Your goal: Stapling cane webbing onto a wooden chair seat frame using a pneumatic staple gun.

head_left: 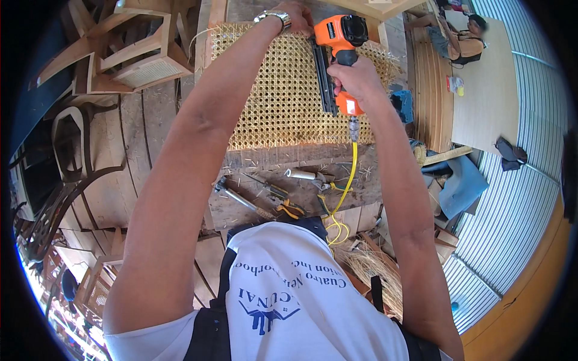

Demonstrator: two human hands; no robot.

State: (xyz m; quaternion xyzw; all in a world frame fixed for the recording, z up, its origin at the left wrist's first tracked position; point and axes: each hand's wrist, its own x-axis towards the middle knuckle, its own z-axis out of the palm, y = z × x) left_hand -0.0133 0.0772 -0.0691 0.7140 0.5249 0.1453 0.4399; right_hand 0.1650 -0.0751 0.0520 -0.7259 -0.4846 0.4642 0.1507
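Note:
My right hand (pixel 355 78) grips an orange-and-black nail gun (pixel 336 30) standing over a sheet of woven cane webbing (pixel 271 114) on a worn wooden bench (pixel 253 157). A yellow air hose (pixel 351 174) runs from the tool's base down past the bench edge. My left hand (pixel 296 19) is at the webbing's far edge beside the gun's nose, fingers curled on it and partly hidden. Pliers (pixel 289 209), screwdrivers (pixel 265 186), a metal-shafted tool (pixel 241 200) and a pale cylinder (pixel 301 174) lie among cane scraps nearer me.
Wooden chair frames (pixel 138 66) stand at the left, with dark curved pieces (pixel 72 138) below. At the right a seated person (pixel 463 45) is beside a pale board (pixel 481 114), near corrugated metal sheeting (pixel 518 198) and blue material (pixel 460 186). Loose cane strands (pixel 373 271) lie below the bench.

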